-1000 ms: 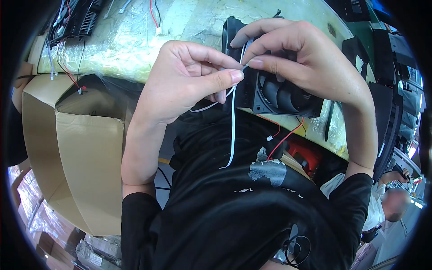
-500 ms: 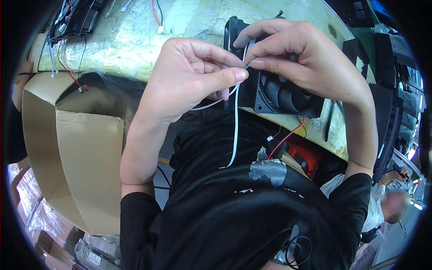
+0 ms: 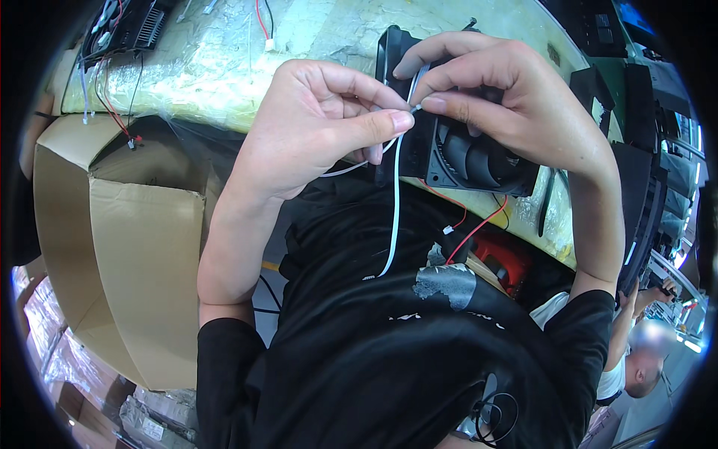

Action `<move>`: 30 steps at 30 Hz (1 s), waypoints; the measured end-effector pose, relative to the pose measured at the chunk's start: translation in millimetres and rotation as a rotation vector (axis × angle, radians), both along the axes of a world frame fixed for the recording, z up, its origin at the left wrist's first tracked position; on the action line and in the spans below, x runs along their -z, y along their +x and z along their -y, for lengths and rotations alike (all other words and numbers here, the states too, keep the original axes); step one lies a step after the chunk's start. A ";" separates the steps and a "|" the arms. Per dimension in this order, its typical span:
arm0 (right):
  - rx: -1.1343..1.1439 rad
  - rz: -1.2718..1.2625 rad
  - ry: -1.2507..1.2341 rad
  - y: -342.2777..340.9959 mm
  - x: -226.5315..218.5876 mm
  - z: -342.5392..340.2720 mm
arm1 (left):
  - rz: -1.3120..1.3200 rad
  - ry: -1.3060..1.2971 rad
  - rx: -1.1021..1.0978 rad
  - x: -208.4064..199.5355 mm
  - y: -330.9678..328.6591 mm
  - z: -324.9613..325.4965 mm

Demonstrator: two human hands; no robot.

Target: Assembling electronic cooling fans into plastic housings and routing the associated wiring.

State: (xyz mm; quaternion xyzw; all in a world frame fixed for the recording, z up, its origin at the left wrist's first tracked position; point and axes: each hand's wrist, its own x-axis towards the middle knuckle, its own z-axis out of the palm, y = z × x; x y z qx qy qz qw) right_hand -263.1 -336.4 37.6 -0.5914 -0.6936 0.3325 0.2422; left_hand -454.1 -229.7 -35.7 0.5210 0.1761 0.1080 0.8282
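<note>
White cable [image 3: 396, 194] is pinched between thumb and forefinger of the left hand [image 3: 318, 127] and of the right hand [image 3: 512, 90], beside a black fan unit [image 3: 479, 165]; its hanging length is directed lengthwise toward the wearer's black shirt [image 3: 359, 352], lower end curved leftward.

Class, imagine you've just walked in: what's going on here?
A person's bare left hand and right hand meet fingertip to fingertip, pinching a long, thin white strand; its lower part hangs in front of their black fabric shirt. Just behind the right hand, a square black fan sits at the edge of a plastic-covered, pale yellow-green table. An open brown cardboard box stands to the left. What exactly the fingertips are doing to the strand is too small to tell.
</note>
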 end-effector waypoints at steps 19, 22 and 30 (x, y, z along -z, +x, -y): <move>0.070 0.003 -0.083 -5.1 -5.3 1.9 | 0.078 0.042 -0.133 3.6 0.9 9.4; 0.102 -0.086 -0.173 -5.5 -9.7 -1.0 | 0.098 0.074 -0.131 1.3 4.0 8.1; 0.077 -0.143 -0.254 -1.9 -11.6 -2.2 | -0.048 0.081 -0.111 -6.4 1.4 5.1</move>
